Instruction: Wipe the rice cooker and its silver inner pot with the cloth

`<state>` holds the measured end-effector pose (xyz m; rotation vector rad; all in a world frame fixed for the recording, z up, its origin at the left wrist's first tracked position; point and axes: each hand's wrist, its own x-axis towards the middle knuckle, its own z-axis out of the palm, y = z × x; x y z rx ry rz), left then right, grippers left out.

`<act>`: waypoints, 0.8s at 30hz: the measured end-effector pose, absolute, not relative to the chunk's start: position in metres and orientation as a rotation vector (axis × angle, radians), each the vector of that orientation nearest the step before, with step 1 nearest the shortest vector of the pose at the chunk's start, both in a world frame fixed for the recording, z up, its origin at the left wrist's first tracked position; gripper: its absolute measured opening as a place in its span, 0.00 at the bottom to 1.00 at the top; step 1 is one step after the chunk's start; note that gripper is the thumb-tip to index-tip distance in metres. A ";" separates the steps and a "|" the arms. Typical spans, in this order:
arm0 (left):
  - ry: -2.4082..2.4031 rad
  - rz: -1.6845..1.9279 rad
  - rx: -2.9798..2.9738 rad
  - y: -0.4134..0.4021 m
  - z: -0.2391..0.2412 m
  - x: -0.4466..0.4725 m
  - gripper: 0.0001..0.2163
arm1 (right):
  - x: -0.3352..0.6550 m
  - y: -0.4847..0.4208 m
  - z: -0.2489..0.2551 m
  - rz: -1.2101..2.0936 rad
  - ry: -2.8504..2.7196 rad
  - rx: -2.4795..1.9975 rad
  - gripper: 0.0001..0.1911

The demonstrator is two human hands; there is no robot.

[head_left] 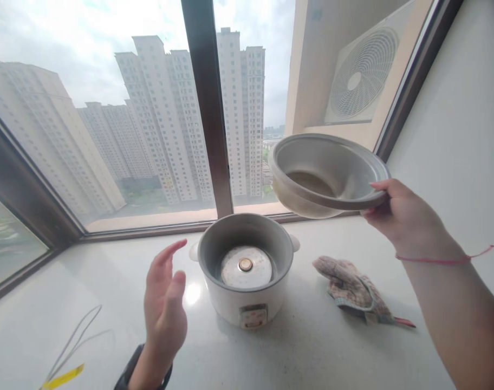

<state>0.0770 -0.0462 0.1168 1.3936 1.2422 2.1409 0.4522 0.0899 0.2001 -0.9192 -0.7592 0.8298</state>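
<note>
My right hand (405, 214) grips the rim of a grey metal inner pot (312, 189) and holds it in the air, tilted, up and to the right of the cooker. Below it on the sill stands the white rice cooker body (247, 295), upright and without its inner pot, so the round heating plate (247, 266) shows inside. To the left of the cooker, my left hand (166, 303) is raised with fingers stretched out and nothing in it, apart from the cooker wall.
A crumpled checked cloth (355, 290) lies on the white sill (312, 352) right of the cooker. A thin wire loop with a yellow tag (64, 376) is at the lower left. Windows with a dark frame (208, 108) rise behind the sill.
</note>
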 end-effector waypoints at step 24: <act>1.809 1.015 1.490 0.023 0.141 0.028 0.21 | 0.356 0.086 0.117 0.887 -1.716 -1.522 0.20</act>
